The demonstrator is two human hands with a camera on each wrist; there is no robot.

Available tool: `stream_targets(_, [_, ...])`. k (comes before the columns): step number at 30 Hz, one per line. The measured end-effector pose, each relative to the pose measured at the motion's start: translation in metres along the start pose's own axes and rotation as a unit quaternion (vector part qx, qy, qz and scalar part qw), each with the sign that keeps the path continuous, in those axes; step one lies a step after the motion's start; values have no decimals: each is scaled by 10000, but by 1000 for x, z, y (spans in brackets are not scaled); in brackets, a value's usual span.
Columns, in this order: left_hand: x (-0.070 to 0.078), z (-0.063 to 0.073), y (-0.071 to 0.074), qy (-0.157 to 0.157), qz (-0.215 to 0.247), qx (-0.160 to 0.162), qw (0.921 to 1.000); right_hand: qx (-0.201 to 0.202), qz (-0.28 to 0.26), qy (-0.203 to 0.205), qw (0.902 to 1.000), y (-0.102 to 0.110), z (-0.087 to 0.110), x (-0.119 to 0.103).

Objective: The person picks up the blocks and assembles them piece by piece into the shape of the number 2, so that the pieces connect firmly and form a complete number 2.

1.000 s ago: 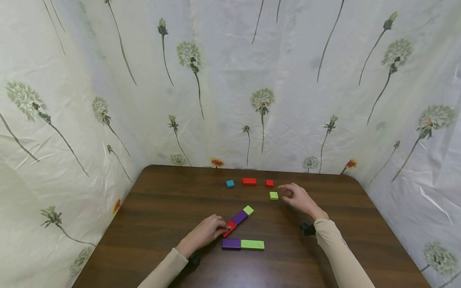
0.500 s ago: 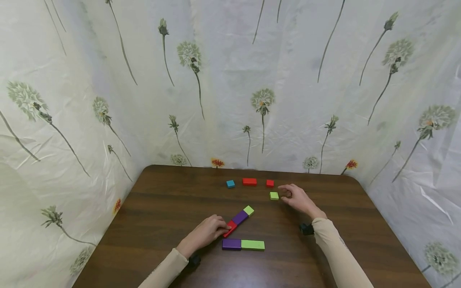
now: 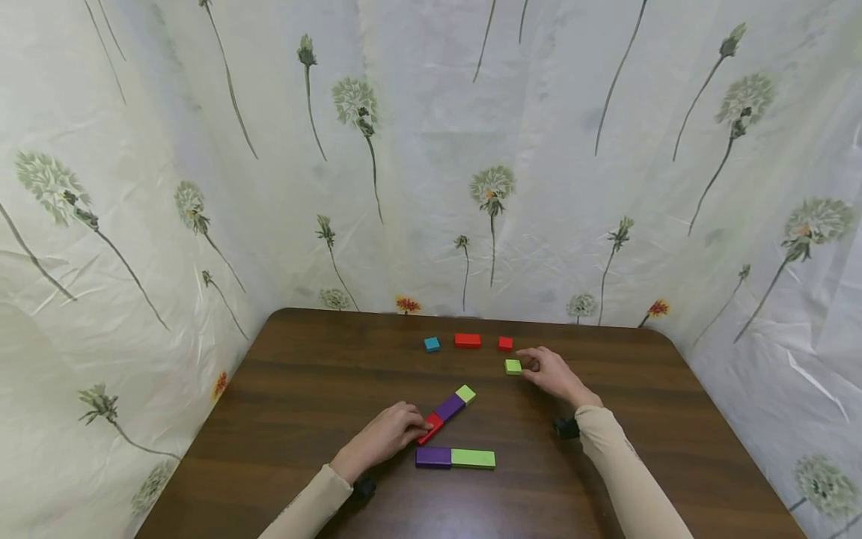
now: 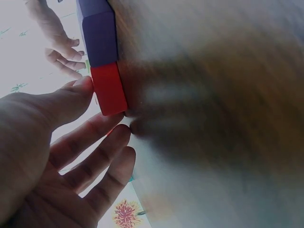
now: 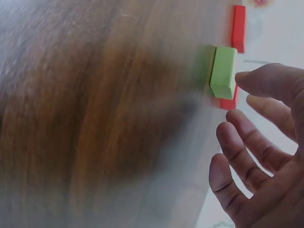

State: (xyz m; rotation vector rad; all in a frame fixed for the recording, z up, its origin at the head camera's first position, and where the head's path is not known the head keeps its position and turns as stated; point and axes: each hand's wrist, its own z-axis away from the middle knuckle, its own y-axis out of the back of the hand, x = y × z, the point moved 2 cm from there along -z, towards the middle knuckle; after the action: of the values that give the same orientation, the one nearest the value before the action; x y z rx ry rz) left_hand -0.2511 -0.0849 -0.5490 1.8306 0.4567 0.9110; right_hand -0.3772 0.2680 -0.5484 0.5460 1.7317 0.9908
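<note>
My left hand (image 3: pixel 385 434) holds the end of a red block (image 4: pixel 108 89), thumb on one face and index finger at its near end. That red block joins a purple block (image 3: pixel 450 407) and a small green block (image 3: pixel 465 394) in a slanted row. Just beside a separate small green block (image 3: pixel 513 367) is my right hand (image 3: pixel 554 374). In the right wrist view, its thumb tip lies close to that green block (image 5: pixel 223 73), and its fingers are spread and loosely bent. Whether the thumb touches the block, I cannot tell.
In front of the slanted row, a purple block (image 3: pixel 433 457) and a long green block (image 3: pixel 473 459) lie end to end. Toward the back of the brown table (image 3: pixel 283 374) are a blue block (image 3: pixel 432 344), a red block (image 3: pixel 468 340) and a small red block (image 3: pixel 506 343). A flowered curtain (image 3: pixel 417 187) hangs behind.
My right hand has shifted slightly left, closer to the separate small green block. The left hand and the rows of blocks stay where they were.
</note>
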Motion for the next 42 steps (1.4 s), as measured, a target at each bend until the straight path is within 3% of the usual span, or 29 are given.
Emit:
stream_targets(15, [0,0,0,18,-62,-29,10000,-129,51,-190,9997,-10,-3,1])
stream_targets(42, [0,0,0,77,32,14,10000,-119,189,-91,9997,-16,-5,-1])
